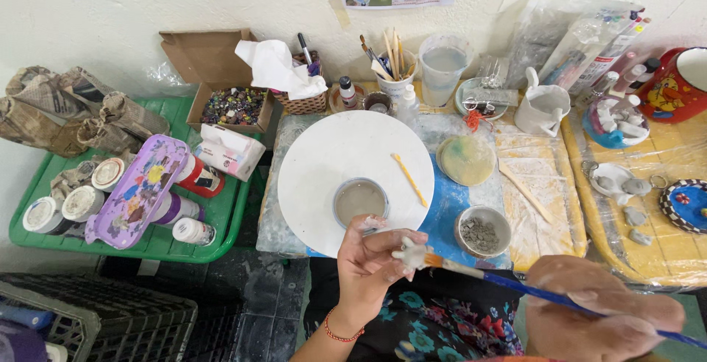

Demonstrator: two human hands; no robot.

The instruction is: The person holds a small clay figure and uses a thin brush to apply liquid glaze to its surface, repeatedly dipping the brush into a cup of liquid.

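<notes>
Left hand: your left hand (372, 259) rises from the lower edge of the view, wrist bent, palm turned toward you, a red bracelet (340, 332) at the wrist.
Left grip: the fingers curl inward and pinch a small white clay piece (409, 254) at the fingertips; pale slip smears the fingers.
Right hand: your right hand (600, 310) lies low at the right, knuckles up, coated in pale clay.
Right grip: the fingers are closed around the blue handle of a paintbrush (530, 290), which slants up and left.
Brush tip: the bristles touch the white clay piece, just off the near edge of the round white board (331, 148).
Clay piece: small, lumpy, whitish-grey, wet-looking; finer shape cannot be told. It is held in the air above your lap, in front of the table's near edge.
On the board: a small bowl of grey slip (360, 201) sits near the board's near edge; a yellow modelling tool (409, 178) lies toward its right edge.
Beside the board: a bowl of grey bits (482, 231) stands at the table's near edge, right of the board.
</notes>
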